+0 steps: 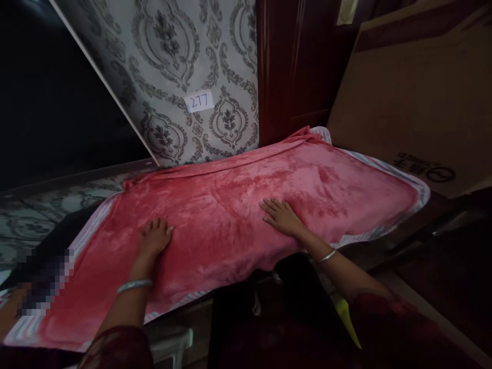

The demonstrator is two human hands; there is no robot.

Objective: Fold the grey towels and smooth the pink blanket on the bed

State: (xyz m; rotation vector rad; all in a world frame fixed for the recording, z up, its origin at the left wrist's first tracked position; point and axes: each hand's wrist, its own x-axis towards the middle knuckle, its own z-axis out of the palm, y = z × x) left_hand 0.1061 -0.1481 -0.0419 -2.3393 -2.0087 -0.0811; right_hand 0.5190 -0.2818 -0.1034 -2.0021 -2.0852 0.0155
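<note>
A pink plush blanket (223, 220) with a striped light border lies spread across a long surface in front of me. My left hand (156, 237) rests flat on its left-middle part, fingers spread. Farther right, my right hand (282, 218) also lies palm down on the plush, fingers stretched out and angled to the left. Neither hand grips the cloth. Along the back, the blanket's edge is folded and bunched. The surface beneath is mostly hidden by the blanket.
Patterned wallpaper (165, 46) with a paper label reading 277 (200, 101) stands behind. A large cardboard box (415, 102) leans at the right, beside a dark red door (295, 61). A big dark screen (57, 87) is at the left. A pixelated patch covers the lower left.
</note>
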